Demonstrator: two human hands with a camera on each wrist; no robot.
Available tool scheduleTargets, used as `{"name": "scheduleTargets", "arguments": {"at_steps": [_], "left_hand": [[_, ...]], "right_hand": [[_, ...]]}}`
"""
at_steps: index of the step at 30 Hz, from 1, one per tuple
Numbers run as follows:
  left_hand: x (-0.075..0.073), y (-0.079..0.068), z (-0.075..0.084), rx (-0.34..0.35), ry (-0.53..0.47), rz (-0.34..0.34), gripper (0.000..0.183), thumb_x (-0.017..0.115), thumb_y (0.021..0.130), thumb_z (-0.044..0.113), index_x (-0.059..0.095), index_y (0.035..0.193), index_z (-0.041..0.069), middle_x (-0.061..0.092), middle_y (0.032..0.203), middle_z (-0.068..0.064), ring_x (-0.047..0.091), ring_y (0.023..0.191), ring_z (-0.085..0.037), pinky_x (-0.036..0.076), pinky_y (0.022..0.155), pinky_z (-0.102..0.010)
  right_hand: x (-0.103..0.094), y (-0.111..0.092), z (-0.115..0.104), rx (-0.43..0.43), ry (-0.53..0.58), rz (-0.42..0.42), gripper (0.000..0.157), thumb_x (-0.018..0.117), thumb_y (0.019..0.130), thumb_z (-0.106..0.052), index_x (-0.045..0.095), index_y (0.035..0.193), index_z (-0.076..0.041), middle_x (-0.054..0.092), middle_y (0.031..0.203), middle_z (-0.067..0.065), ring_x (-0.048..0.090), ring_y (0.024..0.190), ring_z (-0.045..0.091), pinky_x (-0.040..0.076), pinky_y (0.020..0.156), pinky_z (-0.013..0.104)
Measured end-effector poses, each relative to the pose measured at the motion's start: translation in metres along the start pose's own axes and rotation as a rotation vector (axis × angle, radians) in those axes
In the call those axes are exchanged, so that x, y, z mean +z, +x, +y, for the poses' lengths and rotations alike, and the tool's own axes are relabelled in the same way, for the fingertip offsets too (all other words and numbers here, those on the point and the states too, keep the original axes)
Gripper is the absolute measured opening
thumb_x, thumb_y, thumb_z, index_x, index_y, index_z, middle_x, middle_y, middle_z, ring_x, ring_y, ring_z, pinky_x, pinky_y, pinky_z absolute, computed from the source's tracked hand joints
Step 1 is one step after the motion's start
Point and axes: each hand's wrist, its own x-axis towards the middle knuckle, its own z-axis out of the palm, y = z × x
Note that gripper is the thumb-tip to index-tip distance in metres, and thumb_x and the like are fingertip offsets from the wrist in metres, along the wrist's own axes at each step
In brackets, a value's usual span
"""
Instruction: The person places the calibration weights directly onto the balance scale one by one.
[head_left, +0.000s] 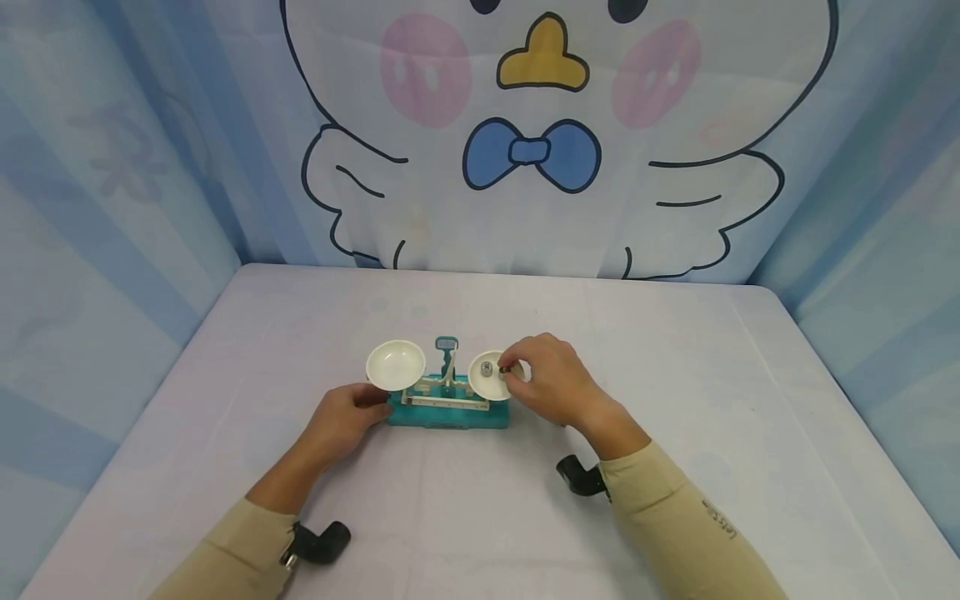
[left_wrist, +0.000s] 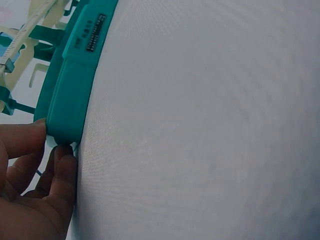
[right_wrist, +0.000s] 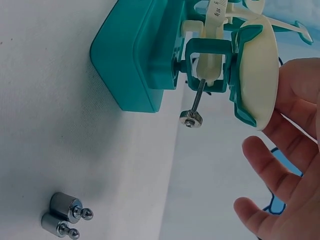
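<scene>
A small balance scale with a teal base (head_left: 448,417) stands on the table. Its left white pan (head_left: 396,365) has nothing in it, while a metal weight (head_left: 487,367) sits in the right pan (head_left: 480,385). My left hand (head_left: 341,425) holds the left end of the base, thumb and fingertips at its corner in the left wrist view. Over the right pan, my right hand (head_left: 551,379) pinches another small weight (head_left: 505,369) between thumb and index finger. In the right wrist view the tilted pan (right_wrist: 260,75) hides those fingertips.
Two metal weights, a larger one (right_wrist: 65,206) and a slimmer one (right_wrist: 54,225), lie side by side on the table in the right wrist view. An adjusting screw (right_wrist: 191,119) sticks out from the beam's end. Behind the table (head_left: 450,517) hangs a printed curtain (head_left: 525,225).
</scene>
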Motion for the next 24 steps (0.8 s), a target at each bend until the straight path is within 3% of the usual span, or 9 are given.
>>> {"name": "scheduleTargets", "arguments": {"at_steps": [11, 19, 24], "left_hand": [[0.0, 0.0, -0.001, 0.008, -0.007, -0.004, 0.037, 0.062, 0.096, 0.012, 0.06, 0.129, -0.006, 0.061, 0.129, -0.022, 0.052, 0.126, -0.038, 0.041, 0.105, -0.054], [-0.001, 0.0, -0.001, 0.013, -0.019, -0.011, 0.038, 0.062, 0.096, 0.012, 0.06, 0.129, -0.006, 0.061, 0.129, -0.022, 0.053, 0.125, -0.037, 0.042, 0.105, -0.053], [-0.002, 0.0, -0.001, 0.014, -0.016, -0.013, 0.038, 0.062, 0.096, 0.011, 0.06, 0.129, -0.006, 0.061, 0.129, -0.022, 0.052, 0.125, -0.037, 0.042, 0.105, -0.053]], "right_hand": [[-0.01, -0.005, 0.0, 0.023, 0.031, 0.001, 0.021, 0.066, 0.093, -0.015, 0.072, 0.11, -0.006, 0.068, 0.118, 0.01, 0.057, 0.116, 0.03, 0.046, 0.102, 0.049], [-0.016, -0.016, 0.01, 0.025, 0.061, 0.03, 0.025, 0.069, 0.093, -0.015, 0.069, 0.115, -0.004, 0.068, 0.115, 0.009, 0.061, 0.108, 0.028, 0.05, 0.095, 0.048], [-0.02, -0.026, 0.018, 0.075, 0.079, 0.006, 0.032, 0.071, 0.091, -0.016, 0.067, 0.121, -0.005, 0.068, 0.116, 0.009, 0.062, 0.109, 0.029, 0.05, 0.094, 0.051]]}}
